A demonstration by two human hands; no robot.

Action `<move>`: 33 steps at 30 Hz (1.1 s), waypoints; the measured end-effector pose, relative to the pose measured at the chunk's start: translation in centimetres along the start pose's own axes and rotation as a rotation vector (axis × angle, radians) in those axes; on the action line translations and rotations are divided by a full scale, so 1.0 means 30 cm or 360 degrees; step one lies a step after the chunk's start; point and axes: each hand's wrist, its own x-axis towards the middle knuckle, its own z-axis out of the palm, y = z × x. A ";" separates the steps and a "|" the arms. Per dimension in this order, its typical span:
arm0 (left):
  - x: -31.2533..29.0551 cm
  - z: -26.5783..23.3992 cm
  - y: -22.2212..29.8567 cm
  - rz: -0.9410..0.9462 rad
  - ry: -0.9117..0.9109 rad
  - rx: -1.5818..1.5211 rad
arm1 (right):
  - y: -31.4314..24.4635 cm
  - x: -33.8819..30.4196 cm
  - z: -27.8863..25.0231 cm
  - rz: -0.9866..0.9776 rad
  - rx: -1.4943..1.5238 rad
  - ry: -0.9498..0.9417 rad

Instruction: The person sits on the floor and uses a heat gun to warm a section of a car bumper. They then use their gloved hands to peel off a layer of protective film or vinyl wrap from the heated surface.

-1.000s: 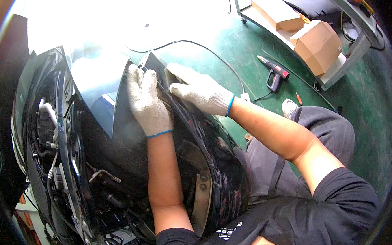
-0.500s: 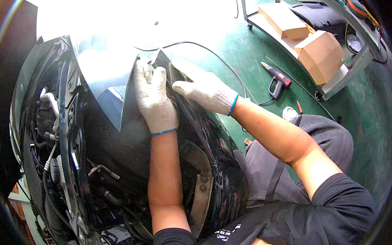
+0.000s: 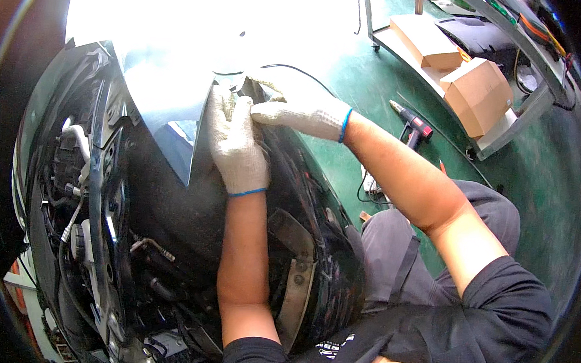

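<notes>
Both my hands wear white knit gloves with blue cuffs and work close together at the far end of a dark vehicle body. My left hand is closed beside a glossy panel, its thumb and fingers pinching the edge of a thin dark piece. From the right, my right hand reaches in with its thumb against the left hand's fingertips. Its fingers curl over the same dark piece, whose outline is largely covered by the gloves. Below my left forearm lies a black wheel-arch liner.
On the green floor to the right lies a heat gun with a black cord. Behind it stands a metal cart carrying cardboard boxes. Exposed engine-bay parts and hoses run along the left. Strong glare washes out the far area.
My right hand has moved forward and left, closer to my left hand, and covers more of the dark piece. My left hand stays nearly in place. The view has shifted slightly.
</notes>
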 end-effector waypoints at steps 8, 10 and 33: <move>-0.005 0.023 0.026 -0.0008 -0.0044 -0.0143 | 0.022 0.031 -0.031 -0.0032 -0.0216 -0.0071; 0.001 0.003 0.018 0.0017 -0.0076 -0.0173 | 0.011 0.033 -0.032 -0.0040 -0.0207 -0.0081; 0.007 -0.030 -0.009 -0.0056 0.0005 0.0072 | 0.036 -0.388 0.128 0.0605 0.0413 0.0022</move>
